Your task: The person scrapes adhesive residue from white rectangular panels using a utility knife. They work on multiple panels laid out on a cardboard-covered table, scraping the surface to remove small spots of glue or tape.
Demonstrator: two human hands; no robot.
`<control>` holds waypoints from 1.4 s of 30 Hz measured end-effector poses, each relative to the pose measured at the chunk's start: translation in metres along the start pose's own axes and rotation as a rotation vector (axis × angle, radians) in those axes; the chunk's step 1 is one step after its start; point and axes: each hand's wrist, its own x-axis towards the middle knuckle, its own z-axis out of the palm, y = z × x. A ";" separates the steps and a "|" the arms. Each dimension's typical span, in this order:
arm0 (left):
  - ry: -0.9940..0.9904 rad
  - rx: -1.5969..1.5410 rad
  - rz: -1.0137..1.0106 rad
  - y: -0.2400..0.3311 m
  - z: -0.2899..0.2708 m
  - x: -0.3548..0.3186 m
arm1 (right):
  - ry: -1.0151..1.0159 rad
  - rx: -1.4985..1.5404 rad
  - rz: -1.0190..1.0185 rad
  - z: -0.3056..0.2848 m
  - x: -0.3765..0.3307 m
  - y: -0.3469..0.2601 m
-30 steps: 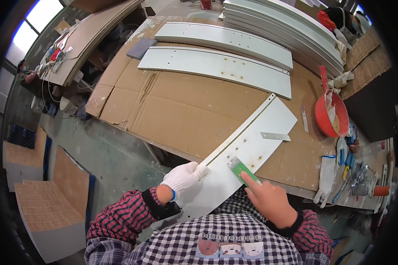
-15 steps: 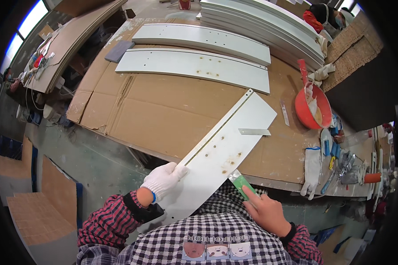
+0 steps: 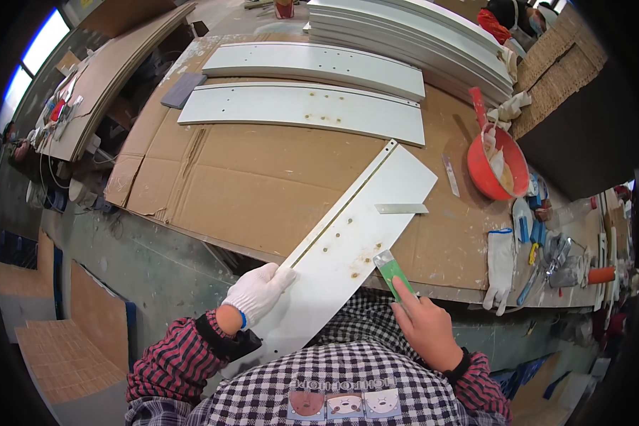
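Observation:
A long white board [image 3: 355,238] with small holes and brown putty spots lies slanted across the cardboard-covered table [image 3: 263,184], its near end hanging over the edge toward me. My left hand [image 3: 259,291], in a white glove, grips the board's left edge. My bare right hand [image 3: 426,330] holds a green-handled scraper [image 3: 390,273] whose blade rests on the board's right edge. A small metal blade [image 3: 401,209] lies on the board further up.
Two more white boards [image 3: 305,110] [image 3: 312,64] lie flat at the back, beside a tall stack of boards [image 3: 419,32]. An orange bowl of putty [image 3: 497,167] stands to the right. A white glove [image 3: 500,263] and several tools lie at the table's right end.
The slanted board has slid toward me, further off the table edge. My right hand with the scraper has stayed at the board's right edge, and my gloved left hand has kept its grip.

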 end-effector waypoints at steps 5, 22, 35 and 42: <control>0.002 -0.012 -0.007 0.002 0.000 -0.002 | 0.028 -0.025 0.008 0.006 0.001 -0.006; 0.024 -0.052 -0.014 0.003 0.000 -0.003 | 0.040 -0.080 -0.034 0.018 0.003 -0.007; 0.022 -0.058 -0.006 -0.003 0.004 -0.003 | 0.074 -0.052 -0.010 0.013 0.024 -0.004; 0.050 -0.054 0.010 -0.007 0.008 0.000 | 0.071 -0.036 -0.028 0.014 0.012 -0.005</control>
